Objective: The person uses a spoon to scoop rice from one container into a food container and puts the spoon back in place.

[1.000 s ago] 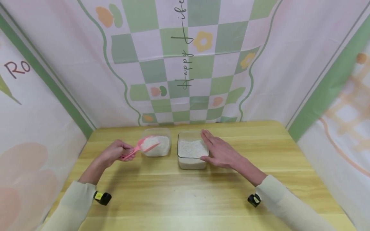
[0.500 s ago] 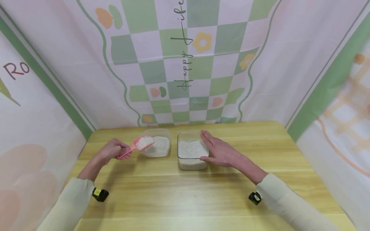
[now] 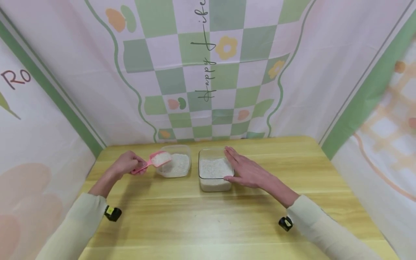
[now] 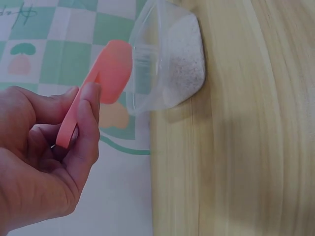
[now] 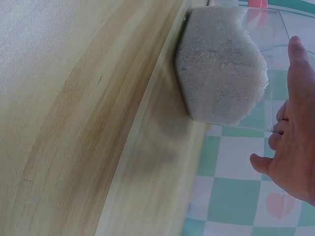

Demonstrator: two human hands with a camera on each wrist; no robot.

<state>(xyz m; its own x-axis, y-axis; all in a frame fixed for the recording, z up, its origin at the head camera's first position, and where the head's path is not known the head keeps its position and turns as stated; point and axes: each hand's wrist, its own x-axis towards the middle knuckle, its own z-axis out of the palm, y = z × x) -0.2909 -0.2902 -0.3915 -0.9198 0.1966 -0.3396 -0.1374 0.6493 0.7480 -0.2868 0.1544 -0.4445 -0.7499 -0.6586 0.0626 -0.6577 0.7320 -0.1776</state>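
My left hand (image 3: pixel 128 162) grips the handle of a pink scoop (image 4: pixel 116 69) between thumb and fingers. White rice (image 3: pixel 161 158) is heaped in the scoop. It hangs at the left rim of a clear plastic container (image 4: pixel 146 73), which has a layer of rice in the bottom. Just to the right stands a square glass container (image 3: pixel 215 185), filled to more than half with rice (image 5: pixel 216 64). Along that container's right rim lies my right hand (image 3: pixel 248 169), its fingers straight and its thumb at the front corner.
Both containers stand toward the back of a wooden table (image 3: pixel 201 224). Right behind the table's far edge hangs a checked cloth (image 3: pixel 224 76), with more cloth at both sides. A small black camera (image 3: pixel 112 213) sits on the left wrist, another camera (image 3: pixel 285 223) on the right.
My left hand has drawn the loaded scoop leftward and slightly up, from over the plastic container's rice to its left rim. My right hand stays on the glass container.
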